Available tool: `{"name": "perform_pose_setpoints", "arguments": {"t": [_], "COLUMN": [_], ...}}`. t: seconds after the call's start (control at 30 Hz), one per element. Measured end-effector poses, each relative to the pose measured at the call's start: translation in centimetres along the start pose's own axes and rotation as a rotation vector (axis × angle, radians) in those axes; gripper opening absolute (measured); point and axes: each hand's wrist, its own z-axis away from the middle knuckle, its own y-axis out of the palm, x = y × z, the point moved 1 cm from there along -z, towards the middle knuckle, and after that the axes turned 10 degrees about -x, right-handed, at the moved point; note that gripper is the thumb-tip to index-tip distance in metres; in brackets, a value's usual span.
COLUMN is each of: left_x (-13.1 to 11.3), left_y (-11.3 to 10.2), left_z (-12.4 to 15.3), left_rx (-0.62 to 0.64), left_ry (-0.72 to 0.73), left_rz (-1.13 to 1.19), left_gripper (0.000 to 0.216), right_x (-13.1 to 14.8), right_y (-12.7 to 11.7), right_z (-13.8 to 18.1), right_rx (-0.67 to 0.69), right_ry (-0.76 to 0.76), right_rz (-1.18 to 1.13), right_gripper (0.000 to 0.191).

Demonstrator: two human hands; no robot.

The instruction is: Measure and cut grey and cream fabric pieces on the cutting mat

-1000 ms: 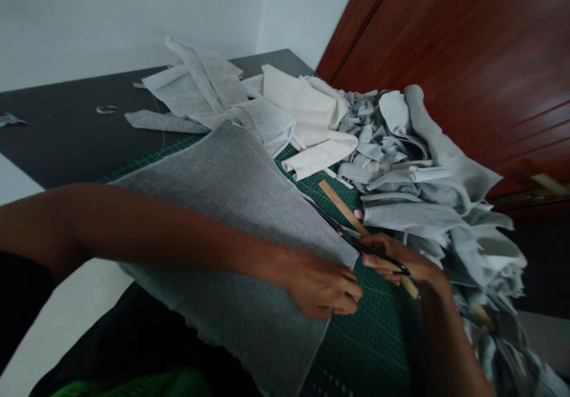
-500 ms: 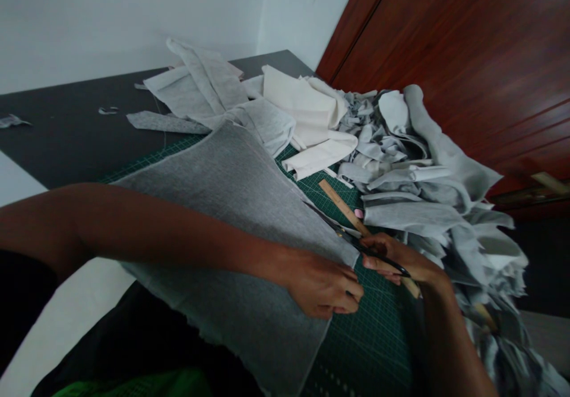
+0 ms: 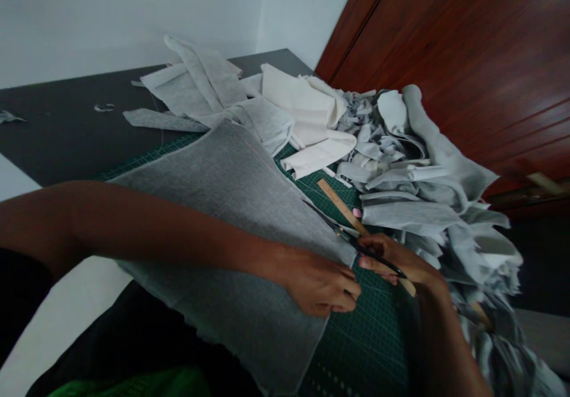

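A large piece of grey fabric (image 3: 231,189) lies spread before me over the green cutting mat (image 3: 360,332). My left hand (image 3: 323,284) rests on it near its right-hand edge, fingers curled closed around the cloth there. With my right hand (image 3: 387,257) I grip black-handled scissors (image 3: 342,231). Their blades reach along the fabric's right edge, where a narrow strip parts from the main piece. Under the scissors and my right hand runs a wooden ruler (image 3: 336,198), partly covered.
Light grey cloth pieces (image 3: 205,82) and cream fabric (image 3: 298,100) lie behind the mat. A tall heap of grey scraps (image 3: 418,213) stands on the right, before a reddish-brown wooden door (image 3: 467,59). Small scraps (image 3: 104,107) dot the dark tabletop (image 3: 57,130).
The view has shifted very slightly. Both hands, the scissors and the fabric keep practically the same places relative to one another.
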Motion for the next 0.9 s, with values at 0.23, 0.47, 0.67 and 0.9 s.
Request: {"name": "perform_pose_setpoints", "arguments": {"t": [0.23, 0.47, 0.67, 0.9], "left_x": [0.0, -0.3, -0.4, -0.4], "left_y": [-0.1, -0.5, -0.8, -0.5], "left_z": [-0.1, -0.4, -0.6, -0.4], "left_rx": [-0.005, 0.07, 0.175, 0.125], "left_ry": [0.016, -0.045, -0.086, -0.018], "left_rz": [-0.009, 0.01, 0.001, -0.072], "left_gripper": [0.039, 0.048, 0.052, 0.054], "right_x": [-0.7, -1.2, -1.8, -1.4], "right_y": [-0.2, -0.4, -0.5, -0.4], "right_z": [-0.1, -0.3, -0.6, -0.5], "right_rx": [0.012, 0.067, 0.062, 0.051], "right_ry": [0.035, 0.009, 0.02, 0.049], "right_rz": [0.003, -0.013, -0.009, -0.018], "right_gripper": [0.061, 0.062, 0.061, 0.062]}}
